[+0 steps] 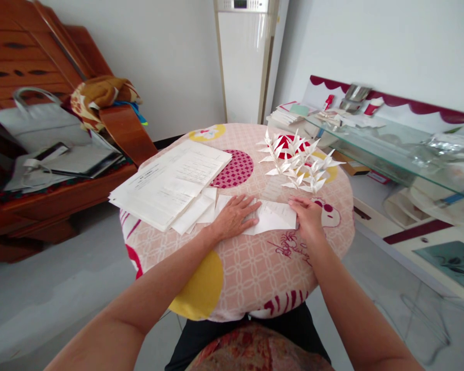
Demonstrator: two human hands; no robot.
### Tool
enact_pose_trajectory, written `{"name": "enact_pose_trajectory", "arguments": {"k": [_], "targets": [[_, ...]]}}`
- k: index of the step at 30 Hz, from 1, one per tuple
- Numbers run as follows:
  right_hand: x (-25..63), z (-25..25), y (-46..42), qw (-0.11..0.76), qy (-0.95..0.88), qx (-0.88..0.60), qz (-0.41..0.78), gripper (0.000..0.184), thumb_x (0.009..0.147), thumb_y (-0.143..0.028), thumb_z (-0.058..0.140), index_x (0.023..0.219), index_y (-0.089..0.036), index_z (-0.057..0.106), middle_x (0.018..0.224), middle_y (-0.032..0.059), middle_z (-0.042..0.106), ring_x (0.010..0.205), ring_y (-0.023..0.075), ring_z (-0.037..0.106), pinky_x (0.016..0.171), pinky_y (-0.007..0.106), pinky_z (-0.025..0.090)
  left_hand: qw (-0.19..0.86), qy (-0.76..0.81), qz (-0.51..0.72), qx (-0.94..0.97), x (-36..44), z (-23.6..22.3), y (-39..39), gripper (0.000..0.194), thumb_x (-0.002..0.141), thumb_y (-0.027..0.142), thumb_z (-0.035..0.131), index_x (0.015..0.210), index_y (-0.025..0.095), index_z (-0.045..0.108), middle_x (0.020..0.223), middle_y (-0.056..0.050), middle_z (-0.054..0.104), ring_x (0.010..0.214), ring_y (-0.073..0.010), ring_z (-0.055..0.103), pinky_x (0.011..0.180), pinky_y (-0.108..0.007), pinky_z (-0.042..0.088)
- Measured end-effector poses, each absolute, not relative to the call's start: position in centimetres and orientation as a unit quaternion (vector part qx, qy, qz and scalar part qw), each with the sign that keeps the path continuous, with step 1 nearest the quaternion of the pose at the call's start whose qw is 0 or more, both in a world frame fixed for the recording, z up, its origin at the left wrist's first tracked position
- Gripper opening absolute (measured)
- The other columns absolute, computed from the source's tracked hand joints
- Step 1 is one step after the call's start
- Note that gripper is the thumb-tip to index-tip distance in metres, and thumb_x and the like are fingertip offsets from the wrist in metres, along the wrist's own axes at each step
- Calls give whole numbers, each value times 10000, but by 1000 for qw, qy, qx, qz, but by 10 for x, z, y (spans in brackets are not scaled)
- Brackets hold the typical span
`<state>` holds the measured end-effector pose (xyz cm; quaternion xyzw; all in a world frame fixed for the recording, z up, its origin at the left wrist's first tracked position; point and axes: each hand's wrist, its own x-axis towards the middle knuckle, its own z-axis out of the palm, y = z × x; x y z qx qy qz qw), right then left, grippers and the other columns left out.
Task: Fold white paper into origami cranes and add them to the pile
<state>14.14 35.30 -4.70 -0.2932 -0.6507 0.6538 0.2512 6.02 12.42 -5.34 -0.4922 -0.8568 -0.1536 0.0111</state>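
A white sheet of paper [275, 216] lies near the front of a round table covered with a pink patterned cloth [251, 268]. My left hand [235, 216] lies flat on the sheet's left part, fingers stretched out. My right hand [307, 214] presses on its right edge with the fingers bent down onto the paper. Just beyond the sheet stands a cluster of several white folded paper cranes [297, 162]. To the left sits a stack of printed papers [170, 183] with cut white squares [195, 211] beside my left hand.
A glass-topped cabinet [390, 149] with papers and cups stands to the right. On the left a wooden bench [62, 190] holds a grey bag, documents and a folded blanket. A white standing air conditioner [245, 56] is behind the table.
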Motion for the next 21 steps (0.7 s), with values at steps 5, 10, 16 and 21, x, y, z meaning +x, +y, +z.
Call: {"name": "enact_pose_trajectory", "arguments": {"k": [5,10,16,21], "targets": [[159,-33,355,140,-662,-275,684,683,545,-353,814,1181,-129,709,734,38,735,592,200,652,506,292,494,15,-856,-135,-498,61,-53,124,614,983,536,461,1519,241,423,1600,-118,372,1474,-344,327,1211,-549,239],[170,-36,360,121,-792,-199,565,394,630,-282,716,988,-132,783,765,77,766,650,217,678,613,322,517,11,-857,-126,-499,60,-55,124,651,993,540,431,1546,204,365,1605,-118,364,1488,-340,304,1222,-527,224],[179,-41,356,168,-897,-171,371,315,770,-243,564,955,-157,804,909,117,792,822,269,721,774,367,521,11,-859,-133,-494,60,-56,123,552,1036,397,332,1552,202,338,1604,-100,369,1507,-291,283,1228,-510,220],[191,-43,347,186,-924,-161,294,320,819,-237,525,984,-182,793,953,111,789,880,269,714,789,335,510,7,-865,-128,-485,61,-55,124,540,1039,358,290,1546,178,338,1609,-101,360,1513,-275,272,1233,-483,214]]}}
